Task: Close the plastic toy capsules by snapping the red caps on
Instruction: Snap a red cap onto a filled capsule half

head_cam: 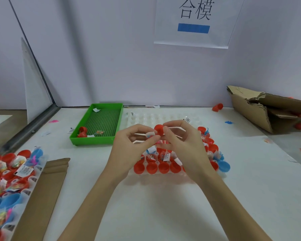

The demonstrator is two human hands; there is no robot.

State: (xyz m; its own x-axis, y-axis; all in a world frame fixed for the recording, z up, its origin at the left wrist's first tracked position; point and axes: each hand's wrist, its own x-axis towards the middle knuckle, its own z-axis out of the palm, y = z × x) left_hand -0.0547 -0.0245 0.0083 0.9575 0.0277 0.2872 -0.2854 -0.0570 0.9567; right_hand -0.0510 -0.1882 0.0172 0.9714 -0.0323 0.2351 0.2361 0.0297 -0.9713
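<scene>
Capsules wait in a clear moulded tray [163, 176] at the centre of the frame, red halves [152, 167] lined along its near edge so each one sits mouth-up and within easy reach; that looks like the reason for the tray. Above it, both hands meet at mid-frame over the bench [146, 206]. The right hand [182, 143] pinches a red cap [158, 129] between thumb and forefinger, its other fingers curled loosely. The left hand [129, 145] grips a small clear piece with a white paper slip [150, 134] at its fingertips, just beside the cap; whether the two parts already touch I cannot tell. Holding them raised and facing each other probably lets the person line the rims up before pressing.

A green tray [111, 108] at upper left of centre holds a few stray red pieces. More filled capsules lie at the lower left edge [9, 171], beside a cardboard strip [47, 188]. A torn carton [261, 108] sits at the right.
</scene>
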